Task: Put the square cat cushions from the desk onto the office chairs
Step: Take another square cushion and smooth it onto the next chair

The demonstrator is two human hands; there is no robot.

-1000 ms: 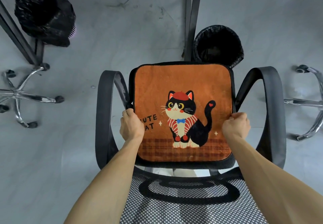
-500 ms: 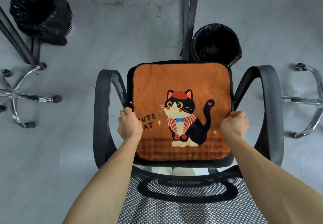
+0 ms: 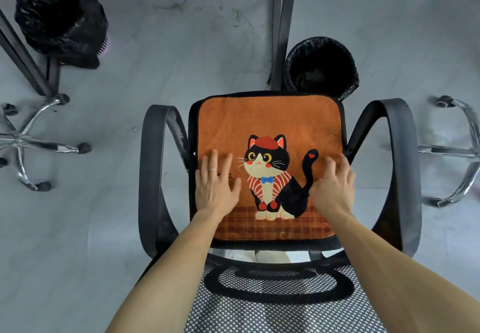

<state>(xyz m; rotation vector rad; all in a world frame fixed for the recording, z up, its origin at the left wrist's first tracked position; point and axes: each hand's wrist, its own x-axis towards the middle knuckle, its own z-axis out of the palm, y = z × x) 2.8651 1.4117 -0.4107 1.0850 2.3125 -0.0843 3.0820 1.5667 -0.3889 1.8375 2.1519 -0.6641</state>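
The mesh backrest [image 3: 272, 309] of the office chair [image 3: 402, 171] is nearest the camera. Beyond it, the orange cat cushion [image 3: 267, 122] lies flat on the seat, between the two armrests. The left hand [image 3: 215, 187] rests palm-down on the cushion, fingers straight and spread. The right hand [image 3: 333, 189] rests on it with fingers loosely bent, gripping nothing. Past the seat stands a black-lined waste bin [image 3: 320, 67], just beside a desk leg [image 3: 283, 28].

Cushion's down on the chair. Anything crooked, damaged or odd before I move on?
The cat cushion lies flat and square on the office chair, left hand and right hand resting on it. Only oddity: a worn, peeling patch inside the left-side armrest.
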